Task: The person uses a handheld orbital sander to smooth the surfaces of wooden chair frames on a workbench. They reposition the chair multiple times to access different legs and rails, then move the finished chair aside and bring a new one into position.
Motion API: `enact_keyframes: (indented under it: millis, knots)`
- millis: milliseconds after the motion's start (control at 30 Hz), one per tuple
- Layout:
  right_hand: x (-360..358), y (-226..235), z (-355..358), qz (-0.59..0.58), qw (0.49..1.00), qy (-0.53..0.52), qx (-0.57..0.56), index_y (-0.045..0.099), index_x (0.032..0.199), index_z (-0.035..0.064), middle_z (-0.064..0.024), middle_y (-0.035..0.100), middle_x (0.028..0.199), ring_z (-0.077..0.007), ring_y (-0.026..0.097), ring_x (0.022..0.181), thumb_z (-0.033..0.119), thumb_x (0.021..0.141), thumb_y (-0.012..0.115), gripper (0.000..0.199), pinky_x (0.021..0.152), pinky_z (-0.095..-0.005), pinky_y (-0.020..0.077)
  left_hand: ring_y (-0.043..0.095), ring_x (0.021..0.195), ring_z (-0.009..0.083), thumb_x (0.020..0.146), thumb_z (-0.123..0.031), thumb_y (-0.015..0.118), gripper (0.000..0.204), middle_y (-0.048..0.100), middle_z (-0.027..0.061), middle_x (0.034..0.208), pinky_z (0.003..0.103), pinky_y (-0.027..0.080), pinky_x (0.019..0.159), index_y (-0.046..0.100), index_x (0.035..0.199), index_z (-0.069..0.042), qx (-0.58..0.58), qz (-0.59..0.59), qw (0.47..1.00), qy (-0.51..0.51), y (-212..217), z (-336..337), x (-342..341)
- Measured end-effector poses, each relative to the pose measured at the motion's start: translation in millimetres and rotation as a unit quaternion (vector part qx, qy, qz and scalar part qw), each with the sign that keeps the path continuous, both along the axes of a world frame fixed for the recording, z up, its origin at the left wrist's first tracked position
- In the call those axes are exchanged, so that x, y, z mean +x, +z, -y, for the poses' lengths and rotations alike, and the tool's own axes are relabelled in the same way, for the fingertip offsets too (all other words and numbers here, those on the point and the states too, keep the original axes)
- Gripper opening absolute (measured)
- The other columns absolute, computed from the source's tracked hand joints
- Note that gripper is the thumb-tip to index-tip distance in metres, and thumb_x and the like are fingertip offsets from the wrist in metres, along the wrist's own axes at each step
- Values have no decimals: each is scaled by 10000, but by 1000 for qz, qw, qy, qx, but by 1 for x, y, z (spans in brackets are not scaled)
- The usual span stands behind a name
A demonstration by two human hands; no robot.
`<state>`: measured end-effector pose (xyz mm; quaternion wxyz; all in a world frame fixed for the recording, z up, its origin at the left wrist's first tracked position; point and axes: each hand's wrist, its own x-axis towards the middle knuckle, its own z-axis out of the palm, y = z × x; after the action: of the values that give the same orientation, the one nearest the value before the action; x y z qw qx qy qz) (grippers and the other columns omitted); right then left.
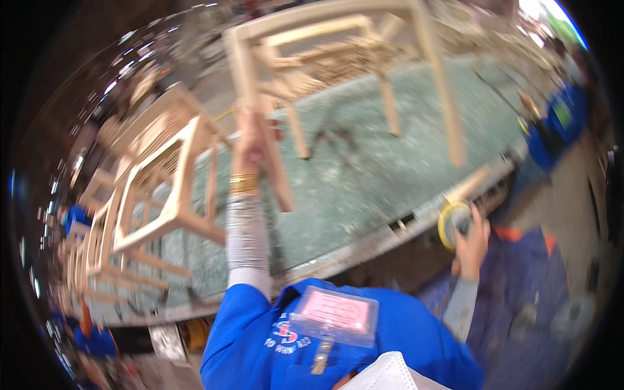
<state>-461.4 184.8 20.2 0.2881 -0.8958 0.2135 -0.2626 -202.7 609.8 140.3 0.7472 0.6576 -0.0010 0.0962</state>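
Observation:
My left hand (249, 144) is raised and grips a leg of a pale unfinished wooden chair frame (338, 39) that stands upside down on the green-grey worktable (364, 175). A gold bangle sits on that wrist, above a grey sleeve. My right hand (469, 242) is low at the table's near edge, closed around a hand-held sanding tool with a yellow round pad (453, 221). The tool is off the chair, beside the table rim. The picture is blurred by motion.
Several more bare wooden chair frames (156, 188) are stacked at the left of the table. Another person in blue (559, 123) stands at the far right. A clear badge holder with a pink card (335, 315) hangs on my blue jacket.

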Motion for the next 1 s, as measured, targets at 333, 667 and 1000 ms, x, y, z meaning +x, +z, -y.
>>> enact_keyframes:
  millis: [333, 667, 1000]
  knots:
    - [-12, -77, -87, -218, 975, 0, 53, 417, 1322, 218, -169, 520, 1046, -384, 547, 996, 117, 539, 757, 860, 850, -450, 454, 554, 562, 165, 977, -486, 299, 425, 562, 65, 709, 293, 478, 512, 478, 1017, -103, -174, 13, 979, -106, -8, 30, -26]
    - [90, 118, -195, 194, 952, 235, 27, 528, 1247, 181, -154, 520, 1072, -334, 561, 979, 78, 661, 731, 629, 826, -383, 476, 554, 670, 147, 1005, -390, 279, 369, 546, 60, 800, 291, 489, 585, 414, 1219, -123, -239, 48, 953, -178, -27, 24, -39]
    - [172, 206, -298, 227, 945, 195, -135, 484, 1273, 319, -183, 479, 1019, -386, 611, 834, 163, 714, 714, 623, 745, -442, 514, 541, 988, 93, 1005, -276, 357, 421, 533, 24, 1202, 254, 467, 829, 367, 1375, -74, -301, 61, 915, -262, -50, 15, -46]
